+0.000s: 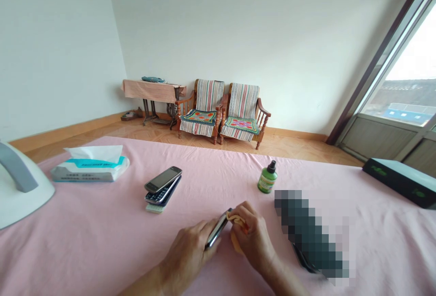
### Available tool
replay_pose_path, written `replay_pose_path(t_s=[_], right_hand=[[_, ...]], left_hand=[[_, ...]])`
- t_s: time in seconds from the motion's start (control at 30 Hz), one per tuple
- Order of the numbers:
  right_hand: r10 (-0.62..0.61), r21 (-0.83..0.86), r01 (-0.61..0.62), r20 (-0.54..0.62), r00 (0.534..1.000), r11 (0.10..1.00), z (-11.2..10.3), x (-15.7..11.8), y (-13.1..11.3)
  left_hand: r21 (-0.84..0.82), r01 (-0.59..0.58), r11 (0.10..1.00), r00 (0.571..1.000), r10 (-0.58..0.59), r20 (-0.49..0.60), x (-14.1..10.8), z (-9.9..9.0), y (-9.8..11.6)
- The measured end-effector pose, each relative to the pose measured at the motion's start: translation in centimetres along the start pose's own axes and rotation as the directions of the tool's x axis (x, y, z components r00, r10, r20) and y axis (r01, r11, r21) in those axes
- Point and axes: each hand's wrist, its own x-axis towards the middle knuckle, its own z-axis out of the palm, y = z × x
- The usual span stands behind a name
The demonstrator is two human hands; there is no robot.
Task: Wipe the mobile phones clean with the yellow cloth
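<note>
My left hand is closed round the lower part of a dark phone, which is tilted up on its edge. In my right hand is a bunched yellow cloth, pressed against the phone's upper end. Part of the cloth hangs below my fingers. Beyond my left hand lies a small stack of phones, the top one grey. A green spray bottle with a black top stands beyond my right hand.
A tissue pack and a white appliance are on the left of the pink cloth-covered surface. On the right are a pixelated dark object and a black-sided box. Two chairs stand by the wall.
</note>
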Motion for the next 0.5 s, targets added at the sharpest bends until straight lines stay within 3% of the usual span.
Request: replay_pose_path(t_s=[0.1,0.23,0.4,0.5], right_hand=[[0.001,-0.006,-0.001,-0.023,1.000,1.000,0.07,-0.11,-0.24],[-0.013,0.015,0.012,0.032,0.999,1.000,0.15,-0.39,-0.65],[0.033,-0.002,-0.033,-0.076,0.997,0.999,0.18,-0.20,0.09],[0.016,-0.027,-0.018,-0.050,0.999,0.999,0.61,-0.43,0.26]], left_hand=[[0.005,0.013,1.000,1.000,-0.013,0.014,-0.11,0.06,-0.08],[-0.006,0.037,0.999,0.999,-0.037,0.016,-0.22,0.16,-0.20],[-0.002,0.033,0.999,0.999,-0.033,0.031,-0.04,0.17,-0.14],[-0.001,0.041,0.999,0.998,-0.041,0.037,-0.03,0.20,-0.10]])
